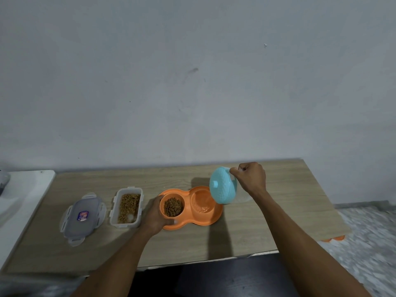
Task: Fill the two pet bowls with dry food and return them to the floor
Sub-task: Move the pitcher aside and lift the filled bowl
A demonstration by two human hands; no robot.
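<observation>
On the table (278, 200), the orange double bowl (214, 219) (left well holding kibble (173, 207)) is gripped by the left hand (154, 215). A tilted blue dish (221, 185) is pinched above it by the right hand (250, 176).

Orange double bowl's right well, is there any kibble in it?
No, the right well looks bare orange; only the left well holds kibble.

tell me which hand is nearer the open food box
Left. The left hand grips the orange feeder just beside the box; the right hand holds the blue cup farther right.
</observation>
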